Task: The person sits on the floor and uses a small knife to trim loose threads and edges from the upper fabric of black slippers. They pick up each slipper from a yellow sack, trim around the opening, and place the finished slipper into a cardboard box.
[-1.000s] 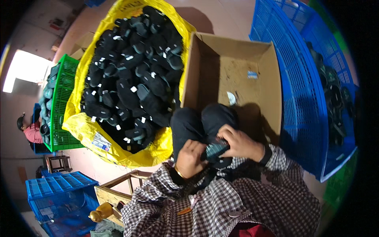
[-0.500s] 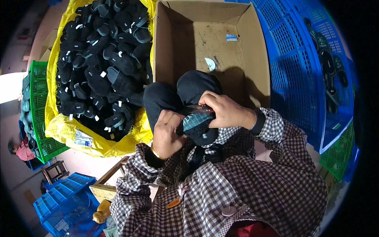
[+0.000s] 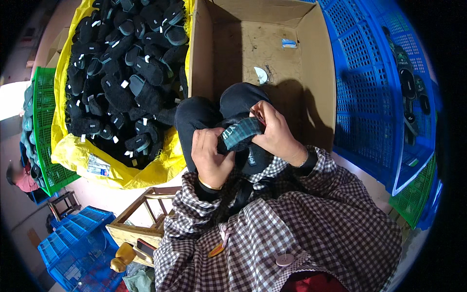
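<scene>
1. The person's left hand (image 3: 210, 156) is curled closed around the near end of a dark slipper (image 3: 242, 138), fingers wrapped over its edge and the thumb pressed against it.
2. The right hand (image 3: 275, 132) grips the far side of the same slipper, fingers bent over its top, palm cupping the teal-lined upper.
3. The slipper sits between the two hands, held above the person's lap, just in front of the knees in dark trousers (image 3: 214, 109). Its teal band faces up; the black sole part hangs below the hands.
4. Both wrists come out of the sleeves of a checked smock (image 3: 272, 228), which fills the space below the hands.
5. Directly beyond the hands stands an open cardboard box (image 3: 321, 73). On its floor lie a small white scrap (image 3: 261, 74) and a small blue and white tag (image 3: 289, 43), both well apart from the hands.
6. To the left of the left hand, a yellow sack (image 3: 78, 151) lies open, heaped with black slippers (image 3: 126, 73), many with small white tags.
7. Further left of the sack stands a green crate (image 3: 46, 146).
8. To the right of the right hand, past the box, a blue plastic crate (image 3: 374, 97) leans; a few dark slippers show through its far wall.
9. Below and left of the left hand sits a wooden frame (image 3: 141, 219), and beyond it, another blue crate (image 3: 78, 243).
</scene>
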The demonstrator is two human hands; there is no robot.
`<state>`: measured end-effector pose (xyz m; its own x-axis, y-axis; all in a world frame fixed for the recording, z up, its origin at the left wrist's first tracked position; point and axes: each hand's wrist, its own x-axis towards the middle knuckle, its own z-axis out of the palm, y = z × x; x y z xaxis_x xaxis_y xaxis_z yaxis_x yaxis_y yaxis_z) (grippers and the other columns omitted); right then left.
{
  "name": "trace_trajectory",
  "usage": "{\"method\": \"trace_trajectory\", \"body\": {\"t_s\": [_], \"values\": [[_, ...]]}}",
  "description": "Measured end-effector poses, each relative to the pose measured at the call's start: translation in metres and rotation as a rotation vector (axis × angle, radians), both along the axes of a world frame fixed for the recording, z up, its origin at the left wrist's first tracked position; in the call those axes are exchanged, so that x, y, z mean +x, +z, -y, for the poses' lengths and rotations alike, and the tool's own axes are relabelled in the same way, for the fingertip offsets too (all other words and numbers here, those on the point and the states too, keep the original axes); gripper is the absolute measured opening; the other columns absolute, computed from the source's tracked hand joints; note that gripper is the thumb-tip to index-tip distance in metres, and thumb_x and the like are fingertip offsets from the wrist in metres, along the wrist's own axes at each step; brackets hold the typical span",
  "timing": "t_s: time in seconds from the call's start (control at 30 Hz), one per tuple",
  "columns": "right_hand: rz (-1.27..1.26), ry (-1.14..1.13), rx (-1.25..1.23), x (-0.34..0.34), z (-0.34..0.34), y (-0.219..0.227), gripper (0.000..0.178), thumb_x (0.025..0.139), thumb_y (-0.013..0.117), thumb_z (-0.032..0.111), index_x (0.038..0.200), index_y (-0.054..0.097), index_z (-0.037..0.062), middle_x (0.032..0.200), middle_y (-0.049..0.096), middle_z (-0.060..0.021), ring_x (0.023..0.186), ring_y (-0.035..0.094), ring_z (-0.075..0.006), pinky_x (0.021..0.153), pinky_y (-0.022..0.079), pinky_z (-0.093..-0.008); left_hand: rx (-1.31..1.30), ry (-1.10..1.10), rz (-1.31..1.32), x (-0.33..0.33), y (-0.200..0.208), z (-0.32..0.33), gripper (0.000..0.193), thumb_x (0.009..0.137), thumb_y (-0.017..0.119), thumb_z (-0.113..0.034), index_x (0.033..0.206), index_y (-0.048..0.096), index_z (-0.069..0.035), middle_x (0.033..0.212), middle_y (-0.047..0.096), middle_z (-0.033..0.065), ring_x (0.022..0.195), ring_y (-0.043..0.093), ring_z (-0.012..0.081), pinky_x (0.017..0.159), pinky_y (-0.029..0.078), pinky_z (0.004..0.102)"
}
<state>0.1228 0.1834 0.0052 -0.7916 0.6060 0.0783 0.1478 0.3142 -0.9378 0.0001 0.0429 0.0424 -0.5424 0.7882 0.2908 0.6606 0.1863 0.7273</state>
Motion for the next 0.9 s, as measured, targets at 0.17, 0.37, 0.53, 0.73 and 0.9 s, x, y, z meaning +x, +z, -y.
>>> {"method": "trace_trajectory", "body": {"t_s": [0.17, 0.37, 0.53, 0.73, 0.9], "values": [[-0.020, -0.207, -0.009, -0.011, 0.009, -0.007, 0.044, 0.068, 0.071, -0.002, 0.105, 0.047, -0.0029, 0.095, 0.057, -0.0154, 0.087, 0.062, -0.0274, 0.080, 0.050, -0.0325, 0.088, 0.082, -0.022, 0.005, 0.001, -0.019, 0.040, 0.051, 0.066, 0.002, 0.090, 0.056, 0.001, 0.083, 0.054, 0.0155, 0.080, 0.052, 0.0348, 0.074, 0.043, 0.0364], [-0.158, -0.325, 0.115, -0.019, 0.009, -0.008, 0.036, 0.075, 0.071, 0.001, 0.101, 0.047, -0.0024, 0.090, 0.056, -0.0152, 0.077, 0.061, -0.0260, 0.072, 0.050, -0.0323, 0.170, 0.135, -0.030, 0.003, -0.006, -0.035, 0.037, 0.052, 0.064, 0.004, 0.088, 0.057, -0.001, 0.083, 0.055, 0.0131, 0.078, 0.051, 0.0343, 0.071, 0.043, 0.0380], [-0.169, -0.281, 0.114, -0.018, 0.008, 0.003, 0.037, 0.077, 0.074, 0.007, 0.100, 0.046, -0.0026, 0.088, 0.057, -0.0155, 0.081, 0.064, -0.0267, 0.071, 0.051, -0.0328, 0.237, 0.132, -0.004, 0.000, -0.009, -0.039, 0.031, 0.058, 0.058, 0.007, 0.088, 0.053, 0.000, 0.082, 0.054, 0.0122, 0.076, 0.053, 0.0283, 0.072, 0.044, 0.0317], [-0.155, -0.264, 0.172, -0.015, 0.017, 0.009, 0.035, 0.078, 0.074, 0.008, 0.098, 0.047, -0.0020, 0.088, 0.058, -0.0169, 0.075, 0.065, -0.0285, 0.064, 0.051, -0.0344, 0.274, 0.195, 0.122, 0.000, -0.011, -0.041, 0.027, 0.061, 0.060, 0.008, 0.085, 0.054, -0.001, 0.079, 0.053, 0.0095, 0.073, 0.051, 0.0249, 0.066, 0.042, 0.0302], [-0.087, -0.214, 0.117, -0.008, 0.052, 0.019, 0.040, 0.072, 0.077, 0.011, 0.097, 0.048, -0.0004, 0.087, 0.055, -0.0160, 0.075, 0.063, -0.0320, 0.063, 0.051, -0.0374, 0.241, 0.288, 0.092, -0.009, -0.009, -0.047, 0.033, 0.064, 0.069, -0.002, 0.094, 0.057, -0.004, 0.085, 0.052, 0.0097, 0.077, 0.053, 0.0270, 0.066, 0.044, 0.0337]]}}
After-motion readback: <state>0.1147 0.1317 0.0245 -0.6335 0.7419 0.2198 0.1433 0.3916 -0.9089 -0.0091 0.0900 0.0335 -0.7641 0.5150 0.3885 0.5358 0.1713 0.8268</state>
